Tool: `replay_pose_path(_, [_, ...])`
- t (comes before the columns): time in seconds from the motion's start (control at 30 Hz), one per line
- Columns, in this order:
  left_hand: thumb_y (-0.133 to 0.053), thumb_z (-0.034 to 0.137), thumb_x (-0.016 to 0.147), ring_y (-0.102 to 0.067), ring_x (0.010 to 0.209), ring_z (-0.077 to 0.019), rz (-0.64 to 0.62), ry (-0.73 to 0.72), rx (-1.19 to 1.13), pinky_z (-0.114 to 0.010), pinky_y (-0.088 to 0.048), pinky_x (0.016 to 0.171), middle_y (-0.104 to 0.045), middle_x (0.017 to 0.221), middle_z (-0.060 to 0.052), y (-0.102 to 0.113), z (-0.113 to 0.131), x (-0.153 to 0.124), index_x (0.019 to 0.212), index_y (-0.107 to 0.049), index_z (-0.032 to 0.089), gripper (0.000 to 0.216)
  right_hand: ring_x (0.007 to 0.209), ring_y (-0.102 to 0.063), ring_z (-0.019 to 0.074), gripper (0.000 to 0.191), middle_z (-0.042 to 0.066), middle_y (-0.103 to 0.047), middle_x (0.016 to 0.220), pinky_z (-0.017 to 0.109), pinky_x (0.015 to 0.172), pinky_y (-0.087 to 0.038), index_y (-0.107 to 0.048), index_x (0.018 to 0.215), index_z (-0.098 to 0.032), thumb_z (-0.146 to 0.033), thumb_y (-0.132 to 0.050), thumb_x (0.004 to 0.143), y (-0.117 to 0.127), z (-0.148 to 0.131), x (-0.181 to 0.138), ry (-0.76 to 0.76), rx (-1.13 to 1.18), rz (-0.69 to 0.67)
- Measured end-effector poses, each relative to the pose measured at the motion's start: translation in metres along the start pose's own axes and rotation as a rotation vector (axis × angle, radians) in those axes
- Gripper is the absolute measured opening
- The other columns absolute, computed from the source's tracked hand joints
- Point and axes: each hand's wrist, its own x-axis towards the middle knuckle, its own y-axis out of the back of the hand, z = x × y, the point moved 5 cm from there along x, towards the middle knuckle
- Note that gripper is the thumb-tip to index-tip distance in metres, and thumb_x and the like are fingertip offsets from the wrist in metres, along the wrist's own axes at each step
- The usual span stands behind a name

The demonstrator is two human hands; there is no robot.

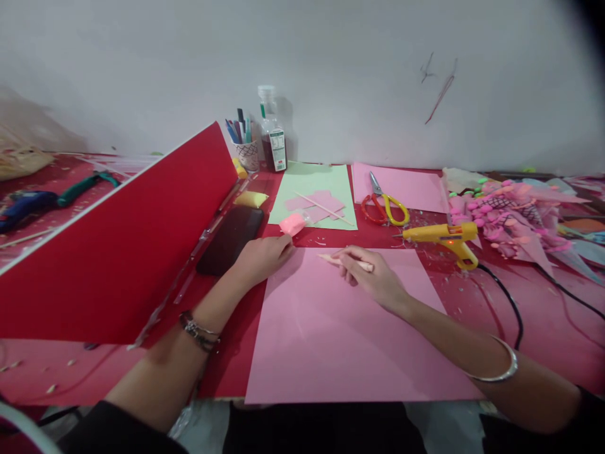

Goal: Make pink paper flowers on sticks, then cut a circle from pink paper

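Observation:
In the head view, a large pink paper sheet (350, 340) lies flat before me on the red tabletop. My right hand (371, 274) grips a pale wooden pencil (363, 265) above its upper part, the pointed end facing left. My left hand (265, 257) is closed, with curled fingers at the sheet's top left corner; whether they hold anything is hidden. Just beyond those fingers sits a small packet of coral-pink material (293, 224). A dark phone (230, 239) lies beside the left hand.
A red board (155, 221) stands tilted at left. Right of the sheet is a yellow glue gun (442, 234) with its cord. Behind lie scissors (385, 205), green paper (312, 180), a pen cup (246, 154), a bottle (275, 142), and pink paper cones (515, 214) at far right.

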Motion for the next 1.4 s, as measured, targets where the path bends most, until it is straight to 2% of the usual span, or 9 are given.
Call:
replay_pose_path(0.07, [-0.03, 0.034, 0.085, -0.06, 0.064, -0.0186, 0.001, -0.001, -0.009, -0.023, -0.033, 0.047, -0.065, 0.077, -0.004, 0.0, -0.001, 0.0, 0.09, -0.051, 0.02, 0.026, 0.051, -0.046, 0.0079, 0.025, 0.0, -0.051, 0.062, 0.018, 0.044, -0.038, -0.058, 0.086, -0.016, -0.035, -0.041, 0.083, 0.0, 0.001, -0.002, -0.025, 0.031, -0.035])
replay_pose_path(0.27, [-0.033, 0.035, 0.084, -0.061, 0.066, -0.0182, -0.011, 0.006, -0.03, -0.023, -0.035, 0.05, -0.065, 0.081, -0.004, 0.001, -0.001, -0.001, 0.098, -0.048, 0.022, 0.024, 0.055, -0.049, 0.0086, 0.023, 0.001, -0.054, 0.065, 0.019, 0.046, -0.039, -0.062, 0.085, -0.015, -0.034, -0.049, 0.08, -0.025, -0.001, -0.01, -0.016, 0.082, -0.37])
replay_pose_path(0.57, [-0.032, 0.035, 0.084, -0.061, 0.066, -0.0183, -0.011, 0.022, -0.014, -0.022, -0.035, 0.049, -0.065, 0.079, -0.004, 0.001, -0.001, 0.0, 0.096, -0.049, 0.022, 0.024, 0.057, -0.048, 0.0091, 0.022, 0.0, -0.053, 0.067, 0.021, 0.052, -0.041, -0.058, 0.089, -0.017, -0.034, -0.045, 0.082, -0.015, 0.0, 0.0, 0.018, 0.034, -0.124])
replay_pose_path(0.77, [-0.032, 0.036, 0.085, -0.061, 0.065, -0.0193, -0.004, 0.001, -0.007, -0.023, -0.033, 0.046, -0.066, 0.08, -0.003, 0.001, -0.002, 0.0, 0.094, -0.048, 0.022, 0.023, 0.053, -0.05, 0.0095, 0.025, 0.0, -0.052, 0.064, 0.021, 0.047, -0.041, -0.056, 0.084, -0.016, -0.038, -0.044, 0.082, 0.013, 0.007, 0.001, 0.004, -0.013, 0.112])
replay_pose_path(1.0, [-0.031, 0.039, 0.085, -0.062, 0.072, -0.0204, -0.006, -0.004, -0.013, -0.023, -0.038, 0.05, -0.066, 0.09, -0.006, 0.003, 0.0, -0.002, 0.105, -0.046, 0.021, 0.031, 0.059, -0.054, 0.0112, 0.024, 0.003, -0.057, 0.074, 0.021, 0.047, -0.043, -0.055, 0.094, -0.018, -0.035, -0.043, 0.083, 0.043, 0.008, -0.022, -0.003, -0.083, 0.197])
replay_pose_path(1.13, [-0.03, 0.045, 0.084, -0.062, 0.071, -0.021, -0.046, 0.004, 0.024, -0.025, -0.04, 0.053, -0.066, 0.086, -0.007, 0.003, 0.001, -0.002, 0.105, -0.048, 0.02, 0.038, 0.073, -0.058, 0.0135, 0.022, 0.005, -0.06, 0.093, 0.026, 0.062, -0.049, -0.051, 0.103, -0.021, -0.029, -0.039, 0.086, 0.038, -0.009, -0.06, 0.08, -0.286, 0.098])
replay_pose_path(1.23, [-0.029, 0.047, 0.084, -0.062, 0.067, -0.0222, -0.056, 0.004, 0.087, -0.025, -0.04, 0.053, -0.065, 0.078, -0.008, 0.004, 0.001, -0.003, 0.104, -0.049, 0.017, 0.041, 0.087, -0.057, 0.0186, 0.022, 0.006, -0.062, 0.095, 0.033, 0.077, -0.046, -0.052, 0.103, -0.021, -0.026, -0.042, 0.084, 0.012, -0.021, -0.098, 0.281, -0.625, -0.12])
replay_pose_path(1.3, [-0.029, 0.048, 0.084, -0.062, 0.065, -0.023, -0.051, -0.014, 0.116, -0.026, -0.039, 0.052, -0.065, 0.074, -0.008, 0.004, 0.002, -0.004, 0.104, -0.048, 0.016, 0.043, 0.095, -0.054, 0.0233, 0.035, 0.009, -0.059, 0.105, 0.039, 0.082, -0.043, -0.05, 0.108, -0.02, -0.037, -0.052, 0.077, -0.005, -0.019, -0.119, 0.366, -0.806, -0.241])
replay_pose_path(1.4, [-0.027, 0.048, 0.084, -0.062, 0.064, -0.0234, -0.059, -0.012, 0.149, -0.026, -0.038, 0.051, -0.065, 0.072, -0.008, 0.005, 0.005, -0.007, 0.104, -0.048, 0.015, 0.043, 0.104, -0.049, 0.0241, 0.038, 0.009, -0.054, 0.116, 0.039, 0.086, -0.041, -0.049, 0.109, -0.02, -0.037, -0.055, 0.075, -0.018, -0.01, -0.135, 0.455, -0.945, -0.234])
